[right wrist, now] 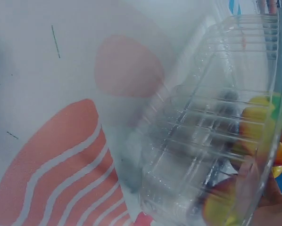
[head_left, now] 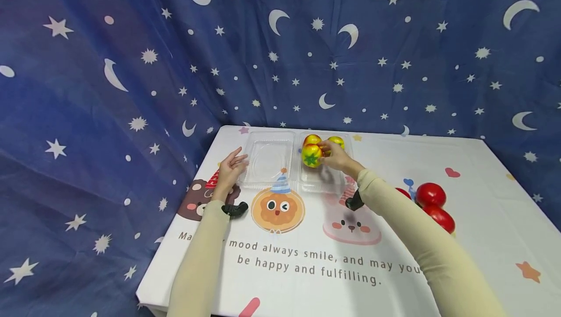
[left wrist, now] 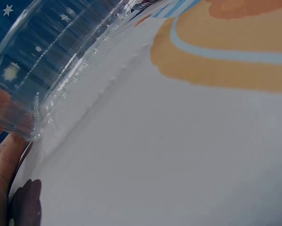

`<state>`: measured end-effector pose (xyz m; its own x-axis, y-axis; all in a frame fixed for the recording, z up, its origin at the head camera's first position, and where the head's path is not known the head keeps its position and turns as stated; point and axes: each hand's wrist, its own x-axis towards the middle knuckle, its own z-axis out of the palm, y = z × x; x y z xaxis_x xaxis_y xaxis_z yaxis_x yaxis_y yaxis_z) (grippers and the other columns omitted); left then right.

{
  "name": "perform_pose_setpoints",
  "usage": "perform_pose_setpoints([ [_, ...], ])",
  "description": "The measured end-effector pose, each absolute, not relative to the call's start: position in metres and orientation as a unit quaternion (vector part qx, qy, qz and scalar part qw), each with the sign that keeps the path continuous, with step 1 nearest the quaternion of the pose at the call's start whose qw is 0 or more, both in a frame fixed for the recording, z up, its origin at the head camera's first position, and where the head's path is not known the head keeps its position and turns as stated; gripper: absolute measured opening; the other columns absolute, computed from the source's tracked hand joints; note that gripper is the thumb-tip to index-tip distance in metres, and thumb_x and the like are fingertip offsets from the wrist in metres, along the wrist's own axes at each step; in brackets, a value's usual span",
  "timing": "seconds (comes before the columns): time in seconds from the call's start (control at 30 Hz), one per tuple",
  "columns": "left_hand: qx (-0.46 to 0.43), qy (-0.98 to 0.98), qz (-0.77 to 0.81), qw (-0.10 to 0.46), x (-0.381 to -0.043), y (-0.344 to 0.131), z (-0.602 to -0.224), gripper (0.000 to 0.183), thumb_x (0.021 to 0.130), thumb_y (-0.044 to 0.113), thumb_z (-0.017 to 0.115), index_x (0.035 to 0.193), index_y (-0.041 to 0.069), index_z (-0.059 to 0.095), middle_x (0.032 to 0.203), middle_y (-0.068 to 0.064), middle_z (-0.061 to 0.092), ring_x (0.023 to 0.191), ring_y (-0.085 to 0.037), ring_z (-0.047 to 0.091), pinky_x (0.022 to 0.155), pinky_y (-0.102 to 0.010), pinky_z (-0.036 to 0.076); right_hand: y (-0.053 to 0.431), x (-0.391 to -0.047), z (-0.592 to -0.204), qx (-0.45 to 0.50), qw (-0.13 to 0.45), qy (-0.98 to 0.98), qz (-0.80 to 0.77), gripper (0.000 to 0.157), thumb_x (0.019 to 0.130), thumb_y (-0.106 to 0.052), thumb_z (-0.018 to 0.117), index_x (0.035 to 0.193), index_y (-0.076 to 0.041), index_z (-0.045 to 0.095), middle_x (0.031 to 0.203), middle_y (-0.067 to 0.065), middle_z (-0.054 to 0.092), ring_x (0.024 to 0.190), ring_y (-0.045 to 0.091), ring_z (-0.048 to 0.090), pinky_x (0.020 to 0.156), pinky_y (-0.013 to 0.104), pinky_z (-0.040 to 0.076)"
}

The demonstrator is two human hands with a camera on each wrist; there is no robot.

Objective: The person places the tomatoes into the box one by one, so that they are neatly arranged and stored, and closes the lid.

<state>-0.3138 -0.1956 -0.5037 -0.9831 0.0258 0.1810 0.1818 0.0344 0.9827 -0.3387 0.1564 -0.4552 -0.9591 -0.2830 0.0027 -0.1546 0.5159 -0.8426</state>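
Note:
A clear plastic clamshell container [head_left: 267, 180] lies open near the back of the table, its two halves side by side. Three yellow-and-red fruits with green calyxes are in the right half: one at the back left [head_left: 311, 139], another at the back right [head_left: 336, 140], and a front fruit [head_left: 311, 156] whose calyx faces the head camera. My right hand [head_left: 336, 157] reaches over that half and grips the front fruit from its right side. With fingers loosely extended, my left hand [head_left: 230, 171] is at the outer edge of the left half.
Several red round fruits [head_left: 431, 194] lie on the right of the table, partly hidden by the right sleeve [head_left: 420, 239]. A printed white cloth [head_left: 307, 297] covers the table. Behind it hangs a blue curtain [head_left: 372, 78] with stars and moons.

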Motion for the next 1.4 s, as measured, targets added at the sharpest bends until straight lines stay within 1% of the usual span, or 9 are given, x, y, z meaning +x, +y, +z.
perform_pose_setpoints([
  [0.07,-0.067,-0.719,-0.69,0.056,-0.314,-0.196,-0.504,0.058,0.094,-0.007,0.057,0.149,-0.001,0.04,0.135,-0.033,0.052,0.12,-0.046,0.055,0.083,-0.02,0.053,0.156,-0.338,-0.456,-0.125,0.067,0.871,-0.47,0.058,0.086,0.008,0.061,0.14,0.011,0.042,0.128,0.035,0.052,0.118,0.043,0.052,0.099,0.048,0.047],
  [0.2,-0.069,-0.716,-0.692,0.061,-0.314,-0.195,-0.504,0.058,0.093,-0.008,0.057,0.148,-0.003,0.039,0.135,-0.034,0.052,0.12,-0.047,0.055,0.081,-0.017,0.053,0.157,-0.337,-0.457,-0.121,0.075,0.882,-0.449,0.058,0.086,0.006,0.062,0.14,0.011,0.042,0.126,0.035,0.055,0.115,0.041,0.054,0.099,0.047,0.047],
  [0.33,-0.078,-0.709,-0.698,0.065,-0.316,-0.193,-0.505,0.058,0.092,-0.009,0.057,0.147,-0.007,0.038,0.133,-0.037,0.051,0.119,-0.05,0.054,0.079,-0.016,0.053,0.158,-0.335,-0.458,-0.115,0.088,0.886,-0.44,0.057,0.086,0.006,0.061,0.14,0.011,0.042,0.128,0.035,0.054,0.117,0.04,0.053,0.1,0.047,0.047],
  [0.57,-0.08,-0.709,-0.697,0.066,-0.317,-0.194,-0.507,0.058,0.092,-0.01,0.058,0.147,-0.007,0.039,0.132,-0.037,0.051,0.118,-0.051,0.054,0.078,-0.015,0.053,0.163,-0.334,-0.456,-0.092,0.096,0.883,-0.45,0.058,0.088,0.0,0.062,0.142,0.009,0.042,0.133,0.034,0.052,0.124,0.041,0.052,0.102,0.046,0.046],
  [0.8,-0.081,-0.716,-0.69,0.074,-0.319,-0.194,-0.507,0.059,0.091,-0.008,0.059,0.147,-0.005,0.041,0.131,-0.035,0.053,0.116,-0.047,0.057,0.08,-0.018,0.053,0.169,-0.333,-0.449,-0.102,0.058,0.882,-0.455,0.047,0.09,-0.001,0.061,0.134,0.013,0.051,0.126,0.034,0.058,0.117,0.043,0.057,0.097,0.047,0.05],
  [0.93,-0.076,-0.709,-0.699,0.062,-0.317,-0.194,-0.504,0.058,0.092,-0.009,0.057,0.147,-0.001,0.042,0.134,-0.035,0.052,0.119,-0.048,0.054,0.082,-0.019,0.053,0.17,-0.334,-0.445,-0.111,0.041,0.881,-0.458,0.042,0.089,0.0,0.061,0.128,0.015,0.056,0.12,0.033,0.061,0.109,0.042,0.061,0.089,0.04,0.054],
  [1.07,-0.074,-0.707,-0.701,0.062,-0.317,-0.195,-0.506,0.058,0.092,-0.009,0.057,0.148,-0.001,0.042,0.134,-0.036,0.051,0.119,-0.048,0.055,0.083,-0.02,0.054,0.176,-0.335,-0.437,-0.113,0.03,0.888,-0.445,0.036,0.09,-0.001,0.063,0.123,0.013,0.06,0.117,0.03,0.064,0.107,0.039,0.062,0.085,0.035,0.054],
  [1.23,-0.076,-0.704,-0.703,0.066,-0.317,-0.195,-0.507,0.058,0.092,-0.009,0.058,0.147,-0.001,0.042,0.133,-0.036,0.051,0.118,-0.05,0.054,0.082,-0.019,0.054,0.193,-0.334,-0.421,-0.115,0.033,0.898,-0.424,0.036,0.091,-0.004,0.061,0.125,0.01,0.06,0.116,0.027,0.064,0.109,0.037,0.058,0.086,0.037,0.051],
  [1.4,-0.074,-0.707,-0.7,0.067,-0.318,-0.196,-0.506,0.058,0.091,-0.008,0.058,0.147,-0.002,0.043,0.132,-0.036,0.052,0.117,-0.049,0.056,0.081,-0.019,0.054,0.219,-0.328,-0.405,-0.132,0.047,0.914,-0.38,0.039,0.093,-0.009,0.062,0.127,0.01,0.059,0.118,0.028,0.063,0.106,0.039,0.061,0.087,0.044,0.053],
])
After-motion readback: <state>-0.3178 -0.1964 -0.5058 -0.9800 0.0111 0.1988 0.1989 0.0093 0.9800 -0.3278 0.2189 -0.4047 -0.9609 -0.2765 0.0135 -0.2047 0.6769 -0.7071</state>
